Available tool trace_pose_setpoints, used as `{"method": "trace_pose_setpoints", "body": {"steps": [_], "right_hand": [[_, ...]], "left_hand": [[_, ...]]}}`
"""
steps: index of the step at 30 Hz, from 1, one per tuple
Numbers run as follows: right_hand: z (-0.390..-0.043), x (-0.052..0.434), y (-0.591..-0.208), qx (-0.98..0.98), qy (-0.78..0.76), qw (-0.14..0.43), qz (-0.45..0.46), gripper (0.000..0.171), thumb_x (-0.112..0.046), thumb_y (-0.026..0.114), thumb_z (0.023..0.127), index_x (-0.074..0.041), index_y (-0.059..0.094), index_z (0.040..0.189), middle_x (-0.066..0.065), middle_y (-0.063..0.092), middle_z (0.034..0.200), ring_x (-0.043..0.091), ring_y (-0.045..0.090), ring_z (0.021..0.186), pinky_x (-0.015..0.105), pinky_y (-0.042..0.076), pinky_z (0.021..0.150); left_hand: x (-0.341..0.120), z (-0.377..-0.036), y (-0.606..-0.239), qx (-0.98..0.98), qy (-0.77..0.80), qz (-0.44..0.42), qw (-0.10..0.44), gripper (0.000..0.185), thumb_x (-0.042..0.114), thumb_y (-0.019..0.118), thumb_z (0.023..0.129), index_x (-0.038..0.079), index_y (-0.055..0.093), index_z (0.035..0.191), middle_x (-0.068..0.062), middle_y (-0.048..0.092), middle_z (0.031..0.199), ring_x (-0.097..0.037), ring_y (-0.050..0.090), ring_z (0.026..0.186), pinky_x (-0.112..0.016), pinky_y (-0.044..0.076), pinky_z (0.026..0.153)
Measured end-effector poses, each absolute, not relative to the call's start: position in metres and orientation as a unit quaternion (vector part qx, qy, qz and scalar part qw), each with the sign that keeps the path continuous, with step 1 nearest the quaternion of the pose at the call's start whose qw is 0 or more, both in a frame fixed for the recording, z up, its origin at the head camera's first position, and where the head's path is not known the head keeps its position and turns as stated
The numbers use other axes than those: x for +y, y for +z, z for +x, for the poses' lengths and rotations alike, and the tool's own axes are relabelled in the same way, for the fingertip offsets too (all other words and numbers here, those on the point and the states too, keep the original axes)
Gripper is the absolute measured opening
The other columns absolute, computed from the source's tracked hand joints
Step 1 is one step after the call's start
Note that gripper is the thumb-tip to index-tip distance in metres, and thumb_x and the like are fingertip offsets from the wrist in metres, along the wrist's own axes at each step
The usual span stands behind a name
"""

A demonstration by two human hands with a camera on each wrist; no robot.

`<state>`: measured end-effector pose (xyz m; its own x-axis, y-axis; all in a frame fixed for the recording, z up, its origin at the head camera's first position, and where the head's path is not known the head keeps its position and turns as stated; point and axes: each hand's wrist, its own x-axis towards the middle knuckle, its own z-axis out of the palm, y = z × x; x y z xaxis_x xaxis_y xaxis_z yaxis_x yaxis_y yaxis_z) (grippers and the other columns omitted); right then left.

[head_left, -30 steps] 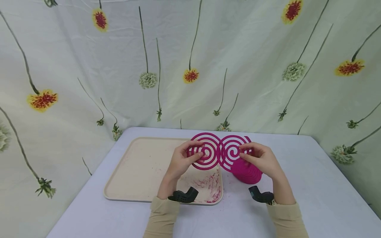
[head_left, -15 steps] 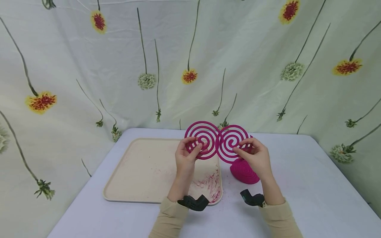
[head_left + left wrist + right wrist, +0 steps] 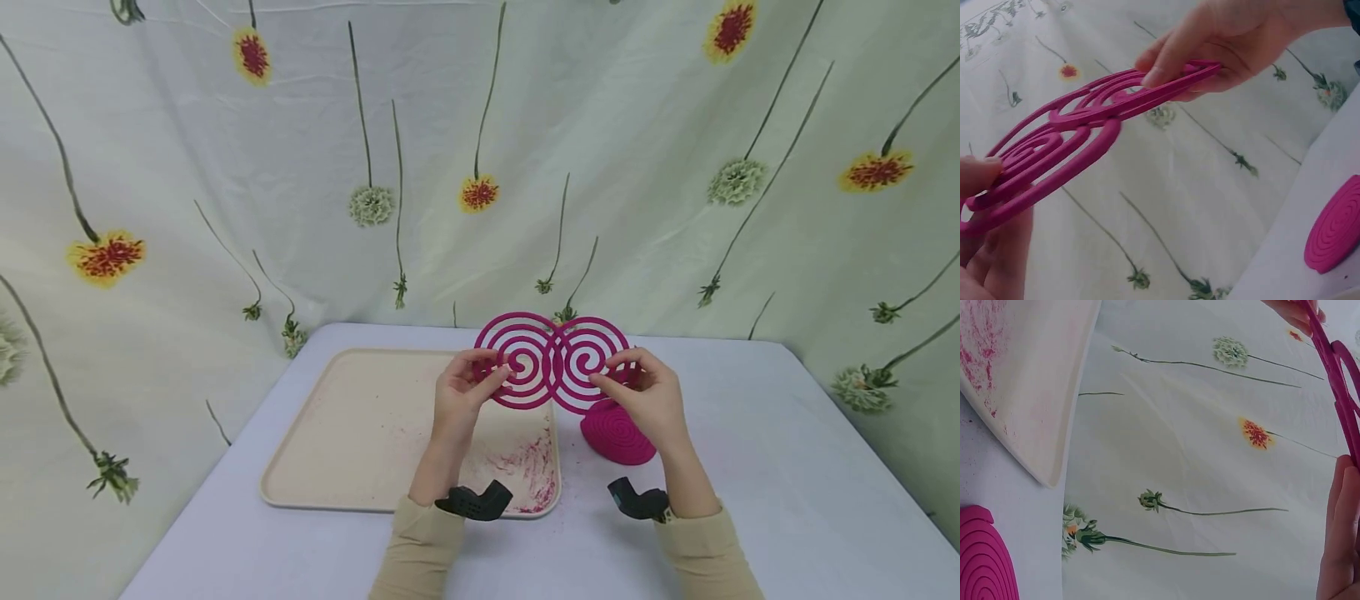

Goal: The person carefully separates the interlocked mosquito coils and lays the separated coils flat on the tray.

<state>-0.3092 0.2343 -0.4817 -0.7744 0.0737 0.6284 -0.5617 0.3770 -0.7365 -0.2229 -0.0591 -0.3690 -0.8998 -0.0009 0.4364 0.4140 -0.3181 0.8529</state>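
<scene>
Two magenta spiral coils, still joined in the middle, are held up above the table. My left hand (image 3: 471,385) pinches the left coil (image 3: 517,360) between thumb and fingers. My right hand (image 3: 636,390) pinches the right coil (image 3: 591,363) the same way. The left wrist view shows the joined coils (image 3: 1079,134) nearly edge-on, the right hand's fingers (image 3: 1166,59) on the far end. Only a thin edge of a coil (image 3: 1338,381) appears in the right wrist view. A stack of more magenta coils (image 3: 617,433) lies on the table under my right hand.
A beige tray (image 3: 352,433) with pink crumbs at its near right corner lies left of centre on the pale table (image 3: 787,467). A floral cloth (image 3: 480,150) hangs behind and around the table. Black wrist cameras (image 3: 474,502) sit on both sleeves.
Both hands raised the joined coils off the stack and tipped them upright. Since half a second ago they have hardly moved.
</scene>
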Motion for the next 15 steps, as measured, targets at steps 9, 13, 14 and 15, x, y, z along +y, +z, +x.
{"method": "trace_pose_setpoints", "body": {"steps": [9, 13, 14, 15], "right_hand": [[-0.205, 0.201, -0.354, -0.808, 0.537, 0.120, 0.211, 0.031, -0.004, 0.072, 0.080, -0.001, 0.062, 0.109, 0.013, 0.058, 0.093, 0.019, 0.056, 0.071, 0.029, 0.056, 0.058], [-0.204, 0.206, -0.353, -0.826, 0.506, 0.079, 0.237, 0.028, -0.007, 0.071, 0.082, -0.004, 0.064, 0.109, 0.011, 0.060, 0.090, 0.020, 0.055, 0.070, 0.027, 0.053, 0.057], [-0.203, 0.206, -0.353, -0.829, 0.500, 0.074, 0.238, 0.029, -0.007, 0.071, 0.082, -0.004, 0.064, 0.110, 0.011, 0.060, 0.090, 0.020, 0.054, 0.070, 0.027, 0.052, 0.056], [-0.203, 0.206, -0.352, -0.832, 0.495, 0.070, 0.239, 0.030, -0.008, 0.071, 0.082, -0.005, 0.064, 0.111, 0.011, 0.060, 0.089, 0.020, 0.053, 0.070, 0.026, 0.052, 0.056]], "left_hand": [[-0.087, -0.226, -0.366, -0.672, -0.680, -0.294, 0.028, 0.033, -0.005, 0.066, 0.083, -0.006, 0.059, 0.116, -0.022, 0.057, 0.114, -0.028, 0.060, 0.098, -0.034, 0.054, 0.081], [-0.095, -0.225, -0.366, -0.705, -0.641, -0.305, 0.006, 0.031, -0.002, 0.067, 0.083, -0.004, 0.061, 0.114, -0.019, 0.059, 0.109, -0.024, 0.061, 0.089, -0.030, 0.056, 0.076], [-0.096, -0.225, -0.366, -0.712, -0.632, -0.305, 0.008, 0.031, 0.000, 0.068, 0.083, -0.003, 0.062, 0.114, -0.018, 0.060, 0.108, -0.023, 0.061, 0.087, -0.029, 0.056, 0.074], [-0.097, -0.225, -0.366, -0.717, -0.627, -0.304, 0.012, 0.030, 0.000, 0.068, 0.083, -0.002, 0.063, 0.113, -0.018, 0.061, 0.106, -0.023, 0.060, 0.085, -0.028, 0.056, 0.073]]}}
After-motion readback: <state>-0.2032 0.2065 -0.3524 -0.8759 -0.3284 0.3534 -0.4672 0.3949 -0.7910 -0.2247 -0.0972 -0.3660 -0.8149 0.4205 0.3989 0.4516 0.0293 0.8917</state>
